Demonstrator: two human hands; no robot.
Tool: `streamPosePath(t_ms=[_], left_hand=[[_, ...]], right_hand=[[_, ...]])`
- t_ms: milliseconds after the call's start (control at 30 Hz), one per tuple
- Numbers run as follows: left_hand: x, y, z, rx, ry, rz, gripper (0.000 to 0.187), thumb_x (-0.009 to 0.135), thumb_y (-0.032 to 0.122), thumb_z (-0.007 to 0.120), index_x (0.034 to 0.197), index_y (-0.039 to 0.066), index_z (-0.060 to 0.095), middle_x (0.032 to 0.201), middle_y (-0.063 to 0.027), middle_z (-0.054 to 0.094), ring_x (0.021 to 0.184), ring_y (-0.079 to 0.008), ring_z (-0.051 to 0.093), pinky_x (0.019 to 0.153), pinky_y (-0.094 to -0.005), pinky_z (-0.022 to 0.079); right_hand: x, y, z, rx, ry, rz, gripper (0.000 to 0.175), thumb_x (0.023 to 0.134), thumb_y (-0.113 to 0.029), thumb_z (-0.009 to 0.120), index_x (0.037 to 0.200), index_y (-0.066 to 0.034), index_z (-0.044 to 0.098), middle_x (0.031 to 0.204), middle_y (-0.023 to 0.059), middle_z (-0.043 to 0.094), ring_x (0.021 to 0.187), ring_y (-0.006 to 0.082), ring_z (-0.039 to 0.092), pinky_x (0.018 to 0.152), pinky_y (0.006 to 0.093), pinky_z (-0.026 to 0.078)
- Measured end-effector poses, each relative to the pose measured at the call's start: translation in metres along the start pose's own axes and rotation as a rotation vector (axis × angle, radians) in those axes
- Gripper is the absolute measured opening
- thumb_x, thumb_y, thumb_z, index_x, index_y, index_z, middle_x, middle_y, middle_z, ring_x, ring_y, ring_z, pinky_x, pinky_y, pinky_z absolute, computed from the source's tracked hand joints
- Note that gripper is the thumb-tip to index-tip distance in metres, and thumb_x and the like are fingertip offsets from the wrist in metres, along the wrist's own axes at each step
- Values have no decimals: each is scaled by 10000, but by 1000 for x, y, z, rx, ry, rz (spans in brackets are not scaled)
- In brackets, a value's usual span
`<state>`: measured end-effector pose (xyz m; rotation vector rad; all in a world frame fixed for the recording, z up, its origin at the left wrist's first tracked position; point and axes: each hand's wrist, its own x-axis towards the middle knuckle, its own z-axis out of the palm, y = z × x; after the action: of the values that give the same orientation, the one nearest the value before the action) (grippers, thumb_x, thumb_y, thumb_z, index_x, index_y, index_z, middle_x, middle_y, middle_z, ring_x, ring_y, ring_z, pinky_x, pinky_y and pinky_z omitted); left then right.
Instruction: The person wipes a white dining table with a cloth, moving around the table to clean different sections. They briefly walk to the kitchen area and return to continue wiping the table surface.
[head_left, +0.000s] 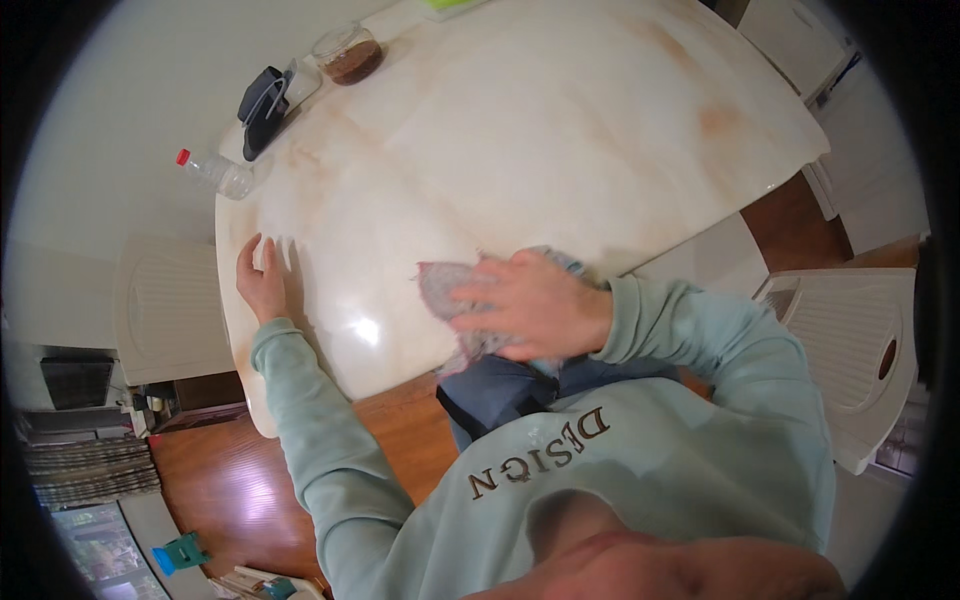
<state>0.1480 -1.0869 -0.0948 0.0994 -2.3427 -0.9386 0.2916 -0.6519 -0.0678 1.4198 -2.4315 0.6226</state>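
Note:
A grey cloth with a reddish edge (442, 289) lies at the near edge of the pale marble-patterned table (495, 165). My right hand (525, 304) rests over it with spread fingers, slightly blurred; whether the fingers grip the cloth is unclear. Part of the cloth hangs past the table edge. At the left end of the table my left hand (262, 277) is empty, its fingers apart and slightly curled. Beyond that hand, a clear plastic bottle with a red cap (217, 174) lies on its side.
Near the far left edge are a dark object with a grey strap (264, 109) and a glass jar with brown contents (349, 54). A bright green item (450, 4) is at the far edge. Pale chairs stand left (172, 311) and right (840, 352).

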Motion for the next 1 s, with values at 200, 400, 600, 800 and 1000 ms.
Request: streamPosePath(t_ms=[200, 400, 600, 800, 1000], left_hand=[[3, 7, 8, -132, 152, -155, 329, 949, 257, 675, 1141, -8, 703, 1034, -84, 721, 965, -181, 645, 871, -302, 496], [7, -13, 12, -187, 186, -120, 309, 950, 222, 675, 1121, -33, 702, 1040, -99, 717, 961, -164, 645, 867, -274, 501], [-14, 0, 1, -303, 173, -142, 248, 957, 180, 673, 1094, -23, 710, 1029, -86, 715, 961, -154, 647, 837, -288, 519], [-18, 10, -1, -271, 172, -157, 221, 964, 161, 661, 1090, -13, 711, 993, -66, 714, 879, -123, 652, 745, -251, 510], [-21, 12, -3, -245, 127, -134, 200, 966, 126, 647, 1091, -19, 705, 980, -72, 719, 869, -132, 663, 750, -254, 515]], right_hand=[[-93, 140, -55, -222, 219, 361, 293, 834, -285, 718, 1093, -149, 725, 1160, 64, 693, 1092, 318, 613, 1027, 420, 455], [-176, 237, -128, -548, 293, 1280, 502, 921, -528, 595, 1176, -107, 695, 1243, 93, 673, 1188, 344, 549, 1021, 420, 450], [-82, 161, -57, -479, 186, 899, 447, 904, -435, 637, 1195, -97, 671, 1234, 124, 645, 1119, 377, 555, 968, 471, 458], [53, 42, 3, -75, 29, 71, 552, 809, -397, 714, 1339, -272, 620, 1218, 51, 625, 1105, 277, 569, 888, 430, 488], [91, 120, 20, 120, -66, 37, 376, 847, -391, 691, 1184, -224, 703, 1250, 43, 640, 1126, 294, 573, 924, 427, 488]])
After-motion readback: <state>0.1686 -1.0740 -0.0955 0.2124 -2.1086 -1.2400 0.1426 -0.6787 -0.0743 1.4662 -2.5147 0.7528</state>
